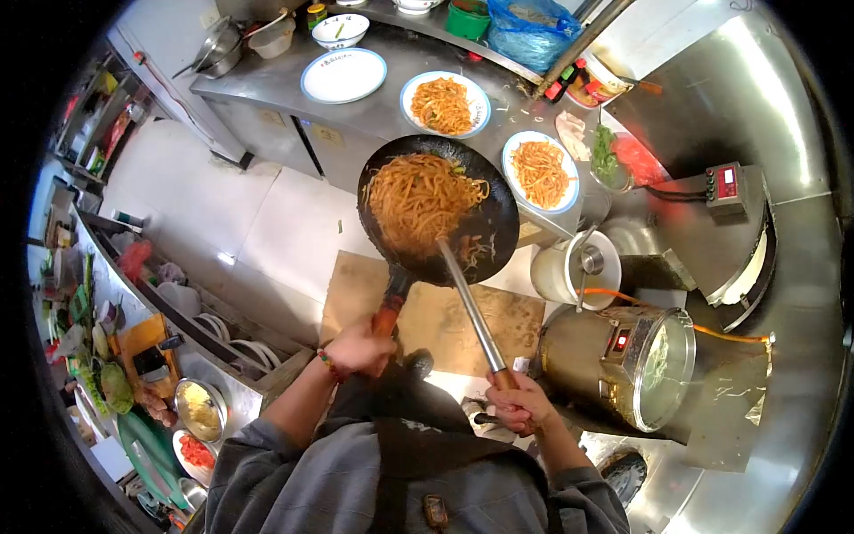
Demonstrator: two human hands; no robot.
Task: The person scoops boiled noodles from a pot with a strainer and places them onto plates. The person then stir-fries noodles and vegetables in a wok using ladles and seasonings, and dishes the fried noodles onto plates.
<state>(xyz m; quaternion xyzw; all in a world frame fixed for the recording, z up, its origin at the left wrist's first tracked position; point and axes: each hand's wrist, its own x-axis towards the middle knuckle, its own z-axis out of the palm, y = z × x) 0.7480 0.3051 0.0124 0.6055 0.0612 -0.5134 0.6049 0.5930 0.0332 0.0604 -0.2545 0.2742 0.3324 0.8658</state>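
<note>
My left hand is wrapped round the handle of a black wok, which is held up in front of me over the floor. Brown fried noodles fill the wok's left and middle. In my right hand is the wooden end of a long metal ladle; its head is hidden in the noodles. Beyond the wok, a blue-rimmed plate of noodles and a second plate of noodles stand on the steel counter. A white oval plate lies farther left, with nothing on it.
Right of me are a white bucket with a small ladle and a steel boiler. A flattened cardboard sheet covers part of the floor. Along the left runs a counter with vegetables, a cutting board and a steel bowl.
</note>
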